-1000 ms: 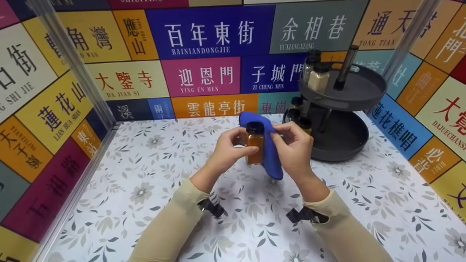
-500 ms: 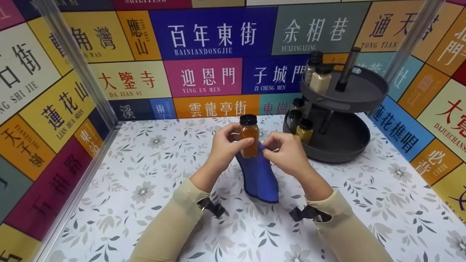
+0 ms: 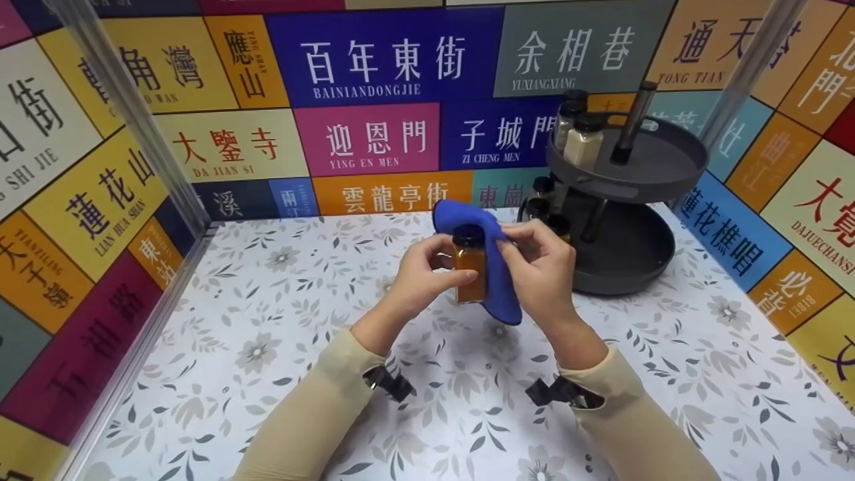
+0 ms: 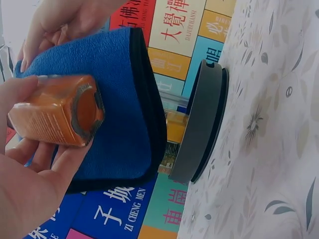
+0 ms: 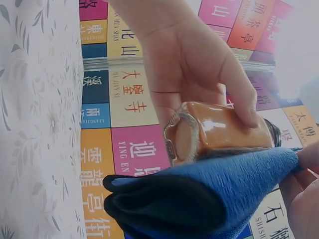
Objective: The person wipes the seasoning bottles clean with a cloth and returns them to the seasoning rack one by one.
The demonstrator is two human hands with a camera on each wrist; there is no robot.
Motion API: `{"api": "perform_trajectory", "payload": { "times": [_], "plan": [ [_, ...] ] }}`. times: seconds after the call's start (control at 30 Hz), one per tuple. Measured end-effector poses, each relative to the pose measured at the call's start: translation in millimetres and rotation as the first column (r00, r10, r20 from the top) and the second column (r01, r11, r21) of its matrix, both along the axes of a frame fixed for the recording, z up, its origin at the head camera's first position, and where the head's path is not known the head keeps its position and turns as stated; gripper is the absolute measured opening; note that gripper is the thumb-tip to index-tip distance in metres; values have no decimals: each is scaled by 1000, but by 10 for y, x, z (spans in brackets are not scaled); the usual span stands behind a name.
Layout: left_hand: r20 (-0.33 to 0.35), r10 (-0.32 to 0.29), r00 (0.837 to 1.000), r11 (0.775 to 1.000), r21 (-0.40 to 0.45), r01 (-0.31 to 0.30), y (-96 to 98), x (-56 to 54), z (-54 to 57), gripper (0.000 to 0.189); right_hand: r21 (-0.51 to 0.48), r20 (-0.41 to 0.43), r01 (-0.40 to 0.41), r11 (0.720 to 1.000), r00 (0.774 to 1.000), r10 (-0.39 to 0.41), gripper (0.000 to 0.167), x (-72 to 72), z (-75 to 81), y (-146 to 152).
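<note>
My left hand (image 3: 424, 277) grips a square glass spice jar (image 3: 471, 274) with a black lid and orange-brown powder inside, held upright above the table. In the left wrist view the thumb and fingers wrap the jar (image 4: 60, 109), its base facing the camera. My right hand (image 3: 541, 267) pinches a blue cloth (image 3: 501, 267) with dark edging between thumb and fingers. The cloth hangs behind and along the right side of the jar. In the right wrist view the folded cloth (image 5: 249, 184) lies right against the jar's side, near the lid end.
A dark two-tier round rack (image 3: 628, 267) stands at the back right. Its upper tier carries a jar of pale powder (image 3: 582, 147) and another jar; several more jars sit on the lower tier. A floral cloth (image 3: 300, 401) covers the table. Sign-patterned panels (image 3: 367, 140) enclose the back and sides.
Half a second ago the blue cloth hung below and in front of the jar; now it is up behind the jar and at its right. The left hand still holds the jar, slightly lower.
</note>
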State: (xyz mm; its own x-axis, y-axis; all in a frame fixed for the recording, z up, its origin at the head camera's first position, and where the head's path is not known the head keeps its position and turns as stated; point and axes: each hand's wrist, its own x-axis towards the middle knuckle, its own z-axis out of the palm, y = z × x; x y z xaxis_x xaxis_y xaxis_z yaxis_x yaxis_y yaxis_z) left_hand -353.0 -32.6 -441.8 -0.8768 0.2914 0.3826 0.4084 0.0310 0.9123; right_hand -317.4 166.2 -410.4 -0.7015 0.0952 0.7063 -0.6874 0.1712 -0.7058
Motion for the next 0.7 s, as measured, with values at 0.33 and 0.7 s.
{"api": "perform_trajectory", "payload": {
  "times": [0.33,0.7],
  "plan": [
    [-30,86,996,994,76,-83,-85,8,47,36,340,242,-28,940,969,-59,8,-55,-26,-20],
    [5,69,998,993,93,-69,-89,35,104,39,438,324,-28,899,937,-128,4,5,-6,-40]
  ]
}}
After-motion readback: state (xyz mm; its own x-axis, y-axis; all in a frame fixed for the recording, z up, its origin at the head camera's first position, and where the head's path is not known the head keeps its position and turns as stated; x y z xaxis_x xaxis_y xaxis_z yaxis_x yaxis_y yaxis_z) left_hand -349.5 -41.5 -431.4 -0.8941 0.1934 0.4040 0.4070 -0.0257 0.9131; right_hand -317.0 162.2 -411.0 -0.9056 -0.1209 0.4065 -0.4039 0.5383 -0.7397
